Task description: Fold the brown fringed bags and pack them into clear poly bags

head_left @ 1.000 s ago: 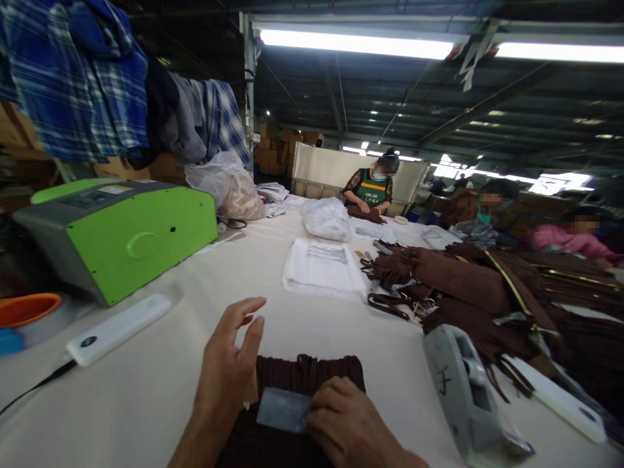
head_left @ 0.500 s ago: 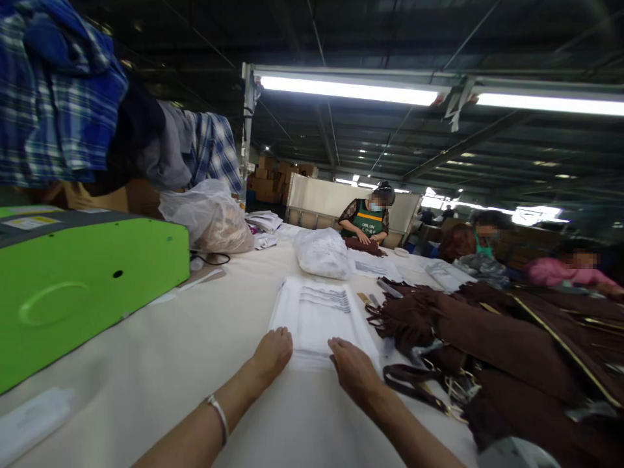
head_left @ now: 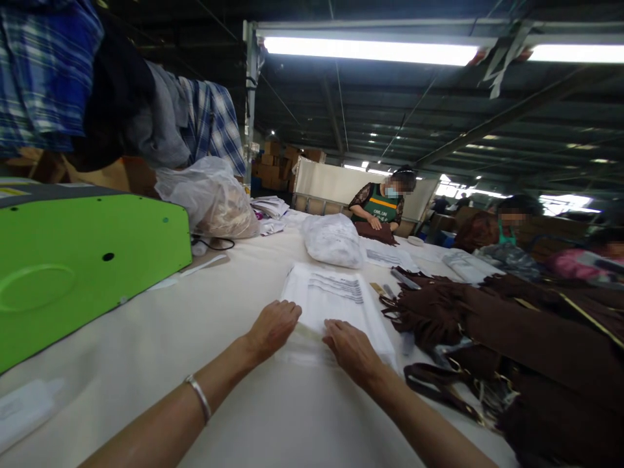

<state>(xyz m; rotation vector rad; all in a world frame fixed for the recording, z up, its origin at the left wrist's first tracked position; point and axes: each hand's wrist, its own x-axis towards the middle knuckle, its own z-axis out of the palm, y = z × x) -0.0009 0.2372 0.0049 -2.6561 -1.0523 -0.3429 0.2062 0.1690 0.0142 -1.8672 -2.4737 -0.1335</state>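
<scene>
A stack of white plastic bags [head_left: 336, 299] with grey print lies flat on the cream table, in the middle of the view. At its near left corner my left hand [head_left: 275, 328] is closed, fingers pinched on the near edge of a clear bag. My right hand [head_left: 351, 351] is closed too, its thumb and fingers on the same edge further right. Between the two hands the bag's edge shows as a pale, blurred strip. A silvery bracelet [head_left: 199, 398] sits on my left wrist.
A green machine [head_left: 92, 266] stands at the left. Stuffed plastic bags [head_left: 331, 240] lie beyond the stack. Brown garments [head_left: 487, 325] with straps cover the right side. Across the table, a person in a green apron [head_left: 383, 207] handles brown cloth. Plaid shirts [head_left: 43, 78] hang upper left.
Both hands have risen slightly in view, and a strip of the bag's edge now shows between them. The whole view has shifted, with the light tubes higher and larger.
</scene>
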